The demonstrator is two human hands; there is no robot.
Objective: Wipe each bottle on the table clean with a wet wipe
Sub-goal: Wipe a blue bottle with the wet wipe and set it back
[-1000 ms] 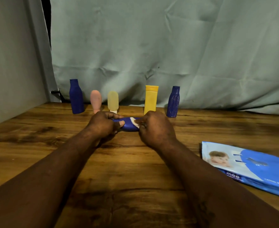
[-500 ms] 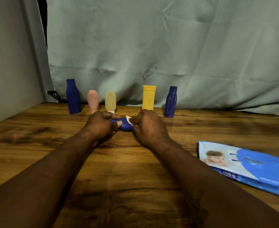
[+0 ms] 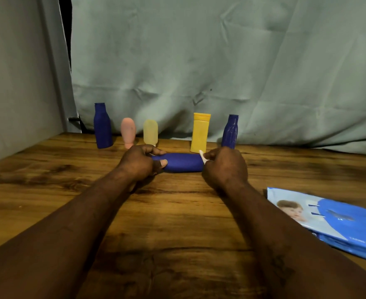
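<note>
Wrinkled pale green cloth (image 3: 221,61) hangs behind a wooden tabletop (image 3: 177,212), and a grey wall (image 3: 16,83) stands off to the left hand's side. Both forearms reach forward over the wood.

The left hand (image 3: 138,164) grips one end of a blue bottle (image 3: 182,165), fingers over the top and thumb pressed against the near side. This bottle lies on its side between the two hands, low over the tabletop; whether it rests on the wood I cannot tell. The right hand (image 3: 225,167) is curled at the bottle's other end and pinches a wet wipe (image 3: 202,156), of which only a small white corner shows against the blue.

Just beyond the hands, five more bottles stand upright in a row in front of the cloth. A dark blue bottle (image 3: 102,128), a pink bottle (image 3: 128,131) and a pale yellow bottle (image 3: 150,131) stand past the left hand. A yellow bottle (image 3: 200,134) stands behind the gap between the hands, and a ribbed blue bottle (image 3: 230,132) stands past the right hand.

Well to the right of the right forearm, a blue wipes pack (image 3: 328,221) lies flat on the tabletop.
</note>
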